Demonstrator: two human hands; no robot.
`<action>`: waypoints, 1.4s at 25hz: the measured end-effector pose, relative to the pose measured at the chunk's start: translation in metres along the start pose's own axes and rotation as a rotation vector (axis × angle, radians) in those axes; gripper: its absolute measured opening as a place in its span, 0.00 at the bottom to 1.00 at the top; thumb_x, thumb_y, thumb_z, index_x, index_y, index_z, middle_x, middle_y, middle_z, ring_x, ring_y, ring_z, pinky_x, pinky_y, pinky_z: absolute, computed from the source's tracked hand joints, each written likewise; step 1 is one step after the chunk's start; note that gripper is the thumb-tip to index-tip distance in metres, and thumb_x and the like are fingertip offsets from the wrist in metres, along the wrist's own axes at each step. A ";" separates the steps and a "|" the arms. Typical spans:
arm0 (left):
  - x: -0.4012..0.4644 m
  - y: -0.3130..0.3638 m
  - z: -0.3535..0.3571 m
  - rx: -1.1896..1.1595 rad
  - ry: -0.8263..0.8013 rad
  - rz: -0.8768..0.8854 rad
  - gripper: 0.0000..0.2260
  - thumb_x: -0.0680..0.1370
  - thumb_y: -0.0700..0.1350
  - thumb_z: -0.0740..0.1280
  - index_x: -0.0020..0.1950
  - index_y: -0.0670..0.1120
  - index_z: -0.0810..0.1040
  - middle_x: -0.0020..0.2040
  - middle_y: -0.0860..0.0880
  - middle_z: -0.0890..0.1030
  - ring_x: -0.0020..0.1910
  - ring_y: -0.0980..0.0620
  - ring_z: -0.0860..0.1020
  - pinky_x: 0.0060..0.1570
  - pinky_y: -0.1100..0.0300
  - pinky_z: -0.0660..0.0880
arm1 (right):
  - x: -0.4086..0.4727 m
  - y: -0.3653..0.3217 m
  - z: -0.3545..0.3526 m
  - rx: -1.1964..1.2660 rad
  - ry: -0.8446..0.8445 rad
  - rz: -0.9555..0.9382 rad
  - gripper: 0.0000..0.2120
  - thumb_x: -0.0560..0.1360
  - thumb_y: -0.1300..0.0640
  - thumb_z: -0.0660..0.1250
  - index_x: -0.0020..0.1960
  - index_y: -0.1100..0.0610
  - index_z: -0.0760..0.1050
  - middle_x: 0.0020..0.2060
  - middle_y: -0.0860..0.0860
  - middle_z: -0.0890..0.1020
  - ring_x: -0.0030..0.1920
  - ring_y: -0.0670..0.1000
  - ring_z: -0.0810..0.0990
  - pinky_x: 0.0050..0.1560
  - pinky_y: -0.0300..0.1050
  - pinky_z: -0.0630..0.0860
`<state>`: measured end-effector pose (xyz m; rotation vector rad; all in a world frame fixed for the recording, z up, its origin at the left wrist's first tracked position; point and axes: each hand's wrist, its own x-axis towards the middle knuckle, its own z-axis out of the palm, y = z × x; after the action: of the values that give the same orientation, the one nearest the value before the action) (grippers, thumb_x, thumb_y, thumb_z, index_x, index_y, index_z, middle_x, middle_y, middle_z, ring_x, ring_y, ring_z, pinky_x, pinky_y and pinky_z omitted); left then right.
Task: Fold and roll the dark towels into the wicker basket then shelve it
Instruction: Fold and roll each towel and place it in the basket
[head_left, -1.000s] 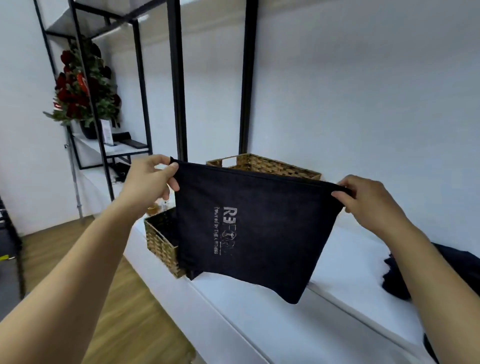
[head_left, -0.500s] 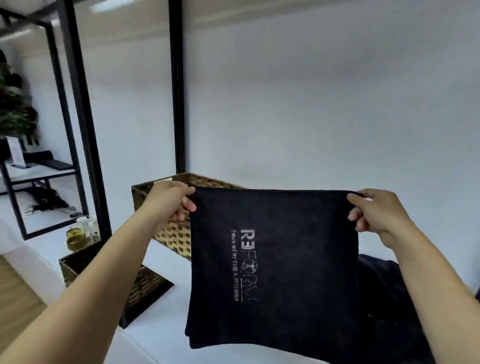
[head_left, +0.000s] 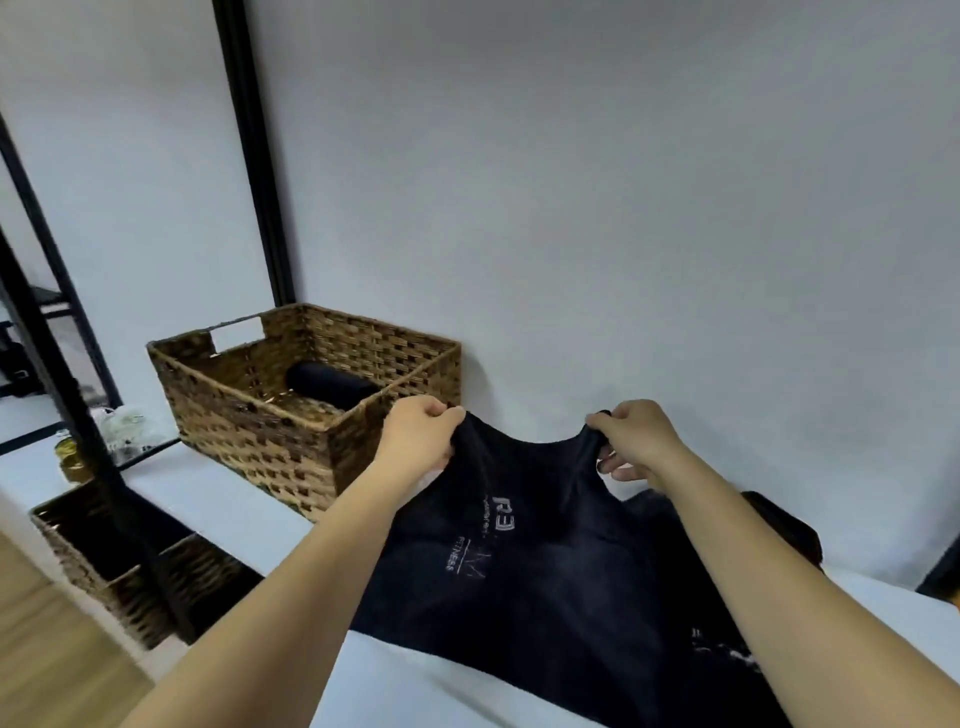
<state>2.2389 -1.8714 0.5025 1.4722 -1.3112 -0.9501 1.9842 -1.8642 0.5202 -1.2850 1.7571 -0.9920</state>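
Dark towel (head_left: 545, 571) — now lowered onto white surface (head_left: 415, 686), top edge slack; prev. hung taut in air. Left hand (head_left: 418, 441) & right hand (head_left: 631, 441) pinch its upper corners. Wicker basket (head_left: 270, 415) — one rolled towel (head_left: 332, 382) inside.

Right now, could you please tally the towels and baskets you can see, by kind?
Dark towels: 3, one rolled in the basket, one held, one heaped behind
Wicker baskets: 2, one on the counter, one lower left
Total: 5
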 end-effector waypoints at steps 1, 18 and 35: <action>-0.001 -0.004 0.008 -0.031 0.014 -0.014 0.13 0.80 0.46 0.69 0.37 0.43 0.74 0.31 0.43 0.73 0.28 0.45 0.72 0.29 0.57 0.72 | 0.000 0.001 0.009 -0.001 -0.046 -0.007 0.09 0.77 0.55 0.68 0.43 0.59 0.74 0.31 0.55 0.81 0.29 0.53 0.81 0.33 0.43 0.76; -0.052 -0.002 -0.013 -0.160 -0.031 0.364 0.04 0.80 0.43 0.70 0.47 0.52 0.81 0.41 0.52 0.85 0.41 0.58 0.84 0.43 0.64 0.78 | -0.085 -0.053 0.098 0.307 -0.184 -0.253 0.10 0.82 0.57 0.64 0.50 0.63 0.80 0.41 0.60 0.84 0.42 0.55 0.85 0.45 0.59 0.84; -0.077 0.039 -0.160 -0.010 -0.513 0.524 0.02 0.82 0.38 0.66 0.51 0.42 0.78 0.45 0.44 0.83 0.45 0.51 0.82 0.49 0.57 0.78 | -0.131 -0.078 0.101 -0.199 -0.251 -0.729 0.17 0.66 0.38 0.75 0.40 0.49 0.74 0.38 0.40 0.79 0.47 0.45 0.77 0.50 0.44 0.68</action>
<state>2.3697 -1.7732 0.5830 0.8174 -1.9346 -1.0010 2.1357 -1.7699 0.5612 -2.1564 1.2214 -0.9825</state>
